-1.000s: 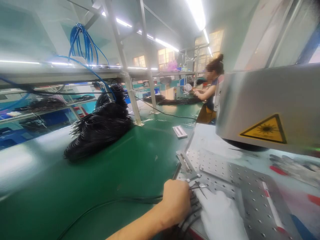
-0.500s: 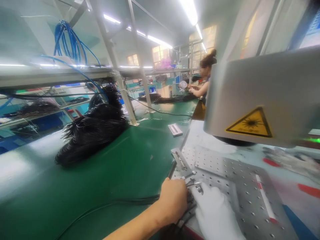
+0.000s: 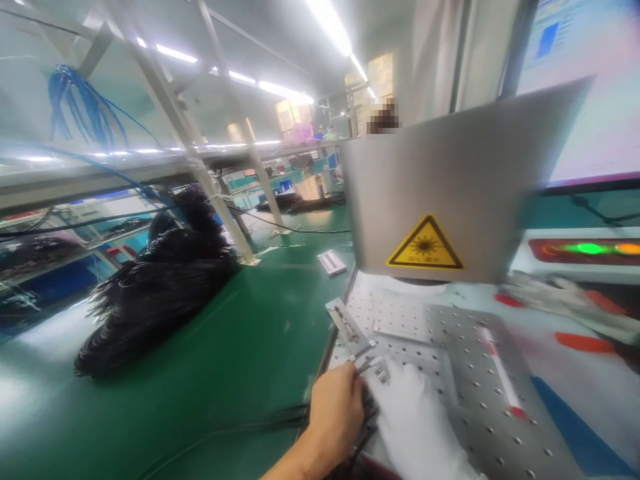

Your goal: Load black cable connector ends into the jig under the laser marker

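As the left hand (image 3: 336,405) clenches cables (image 3: 293,418), the right hand (image 3: 409,410) touches metal pieces (image 3: 383,371).

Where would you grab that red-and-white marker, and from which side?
I'd pinch the red-and-white marker at mid-barrel, probably from above and the near side, across its narrow width. It lies slim and exposed on the perforated plate, slanting lengthwise, and the silver housing stands beyond its far end.
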Motion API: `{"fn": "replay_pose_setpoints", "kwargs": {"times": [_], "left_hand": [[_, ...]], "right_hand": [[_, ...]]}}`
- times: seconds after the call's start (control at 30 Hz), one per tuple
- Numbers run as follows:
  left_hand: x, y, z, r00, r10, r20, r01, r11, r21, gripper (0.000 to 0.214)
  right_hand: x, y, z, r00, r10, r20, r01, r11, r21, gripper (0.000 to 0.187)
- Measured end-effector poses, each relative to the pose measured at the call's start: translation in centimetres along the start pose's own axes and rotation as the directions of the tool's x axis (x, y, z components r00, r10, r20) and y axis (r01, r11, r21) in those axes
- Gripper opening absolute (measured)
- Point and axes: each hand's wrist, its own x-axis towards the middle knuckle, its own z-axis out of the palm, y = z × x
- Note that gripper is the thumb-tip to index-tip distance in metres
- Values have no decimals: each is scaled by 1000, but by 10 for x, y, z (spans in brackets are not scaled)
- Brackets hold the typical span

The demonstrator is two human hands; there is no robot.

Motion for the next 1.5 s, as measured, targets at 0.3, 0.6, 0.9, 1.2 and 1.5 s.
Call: {"fn": "replay_pose_setpoints", "kwargs": {"times": [0.3, 0.6, 0.9, 1.2, 1.5], "left_hand": [[-1, 11, -2, 998, -45, -43, 41, 994, -97, 23], [1, 8, 0, 999, -19, -36, 16, 997, -74, 20], [1, -3, -18, 998, 54, 25, -54, 999, -6, 26], [3, 3, -15, 999, 31, 40, -33, 998, 51, 26], [8, -12, -20, 968, 120, -218, -162, 970, -183, 28]], "right_hand": [[6, 2, -11, 992, -54, -115, 59, 997, 43, 33], [5, 1, -13, 995, -45, 89, 29, 984, 177, 53], [4, -2, -14, 1000, -6, 24, 2, 989, 147, 50], [6, -1, -4, 997, -26, 71, 15, 989, 149, 37], [4, 3, -9, 997, -49, 61, 37, 981, 191, 60]]}}
